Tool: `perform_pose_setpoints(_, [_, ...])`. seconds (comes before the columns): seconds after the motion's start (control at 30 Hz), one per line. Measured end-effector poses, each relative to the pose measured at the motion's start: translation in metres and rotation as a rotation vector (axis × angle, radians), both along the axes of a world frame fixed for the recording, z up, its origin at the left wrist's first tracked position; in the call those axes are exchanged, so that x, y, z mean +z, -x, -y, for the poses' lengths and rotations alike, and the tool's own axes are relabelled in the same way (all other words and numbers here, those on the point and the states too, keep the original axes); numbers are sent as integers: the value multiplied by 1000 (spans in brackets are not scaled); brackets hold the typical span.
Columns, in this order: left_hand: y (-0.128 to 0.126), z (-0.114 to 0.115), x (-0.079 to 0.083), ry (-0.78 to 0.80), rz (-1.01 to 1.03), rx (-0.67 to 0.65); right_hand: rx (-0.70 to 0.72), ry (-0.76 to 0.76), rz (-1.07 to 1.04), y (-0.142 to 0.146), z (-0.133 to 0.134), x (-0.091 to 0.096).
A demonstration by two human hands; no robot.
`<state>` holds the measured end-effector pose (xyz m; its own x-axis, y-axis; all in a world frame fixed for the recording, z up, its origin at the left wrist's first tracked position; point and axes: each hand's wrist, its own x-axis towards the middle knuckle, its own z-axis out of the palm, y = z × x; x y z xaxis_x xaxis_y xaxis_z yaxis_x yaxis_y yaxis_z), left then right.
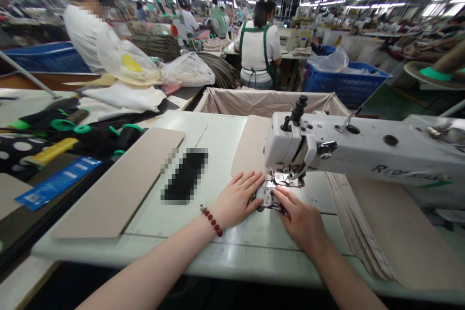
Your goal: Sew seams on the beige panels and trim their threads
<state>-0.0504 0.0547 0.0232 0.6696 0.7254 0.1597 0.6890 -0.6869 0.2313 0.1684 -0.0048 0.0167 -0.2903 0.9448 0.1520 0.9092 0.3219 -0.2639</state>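
Note:
My left hand (240,199) lies on the pale green sewing table (232,247), fingers stretched toward the needle area and thumb apart, beside the metal bobbin area (268,197). From the other side, my right hand (303,223) reaches the same metal parts, fingers bent and close together. Something small and dark reddish shows under its fingertips; I cannot make out what it is. Right above is the presser foot (286,178) of the white sewing machine (327,145). A beige panel (250,143) lies flat behind my left fingertips, partly hidden by the machine head.
Another beige panel (123,179) lies at left, near a blurred-out black object (185,177). Stacked beige panels (403,232) sit at right under the machine arm. Thread spools (127,138) and a blue packet (58,181) lie far left. A fabric-lined bin (269,99) stands behind; co-workers sit beyond.

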Motion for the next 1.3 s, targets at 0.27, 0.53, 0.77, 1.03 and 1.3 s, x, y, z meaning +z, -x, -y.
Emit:
perform_pose_setpoints(0.27, [-1, 1, -6, -37, 30, 22, -13, -6, 20, 2, 1, 4])
perform_pose_setpoints(0.53, [0, 1, 10, -85, 86, 148, -31, 1, 21, 4, 3, 8])
perform_pose_setpoints(0.77, [10, 21, 4, -109, 56, 244, -45, 31, -46, -2, 21, 23])
perform_pose_setpoints(1.03, [56, 128, 4, 45, -95, 142, -276, 344, -432, -18, 128, 25])
perform_pose_setpoints(1.3, [46, 136, 3, 103, 65, 146, -380, 429, -542, -1, 167, -9])
